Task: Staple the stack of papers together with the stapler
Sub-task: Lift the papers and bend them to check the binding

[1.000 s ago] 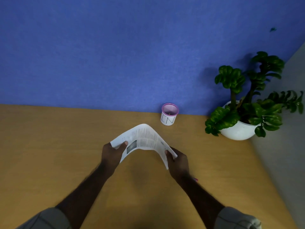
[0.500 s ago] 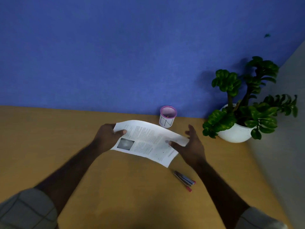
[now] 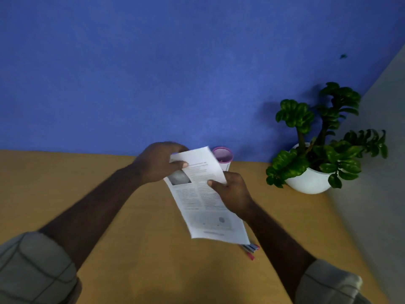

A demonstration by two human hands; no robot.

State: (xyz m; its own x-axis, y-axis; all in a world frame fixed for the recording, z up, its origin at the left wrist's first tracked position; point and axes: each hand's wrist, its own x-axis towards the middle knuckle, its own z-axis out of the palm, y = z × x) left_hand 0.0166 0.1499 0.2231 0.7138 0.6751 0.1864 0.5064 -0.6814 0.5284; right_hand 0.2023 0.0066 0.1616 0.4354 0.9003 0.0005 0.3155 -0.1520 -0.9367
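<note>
Papers (image 3: 206, 200) held up over the table (image 3: 65, 183), in front of the purple cup (image 3: 223, 155). Left hand (image 3: 160, 164) pinching their far corner, thumb on top. Right hand (image 3: 233, 193) gripping their right edge. Stapler (image 3: 251, 250) flat on the table, just below the papers' near corner, beside the right forearm.

potted plant (image 3: 315, 154), pink-rimmed cup (image 3: 223, 155), wooden table (image 3: 65, 176)
</note>
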